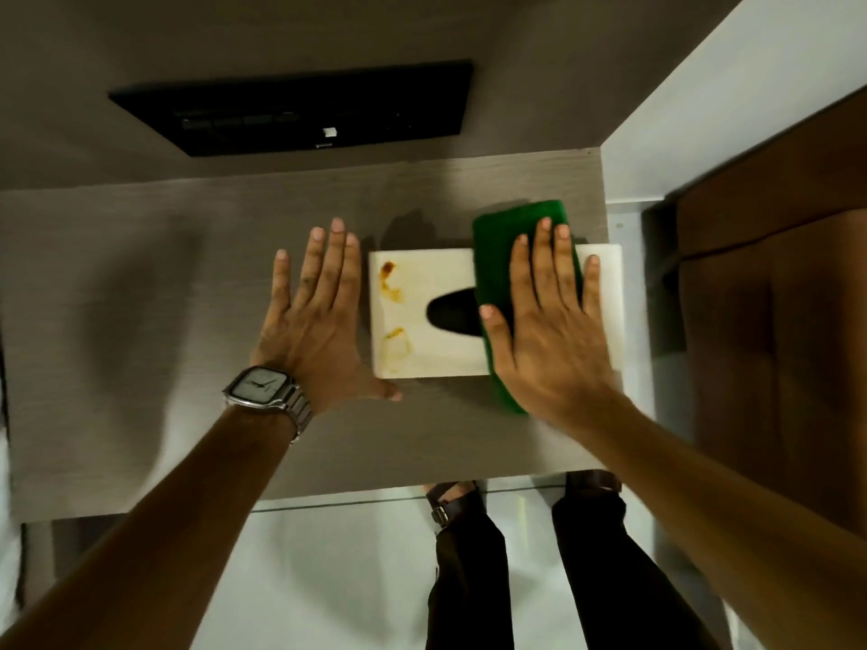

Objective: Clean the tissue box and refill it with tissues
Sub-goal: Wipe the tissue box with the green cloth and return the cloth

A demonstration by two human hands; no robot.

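- White tissue box [422, 316] flat on the grey tabletop [140, 297], toward its right end; dark oval slot facing up, orange-brown stains [391, 283] near the left edge of the top.
- Green cloth [520, 227] spread over the right part of the box, overhanging near and far edges.
- Right hand [549, 330] pressed flat on the cloth, fingers straight, gripping nothing.
- Left hand [314, 316] spread flat on the table, touching the box's left side, empty; wristwatch [262, 389] on that wrist.
- Black panel [300, 114] on the wall behind.
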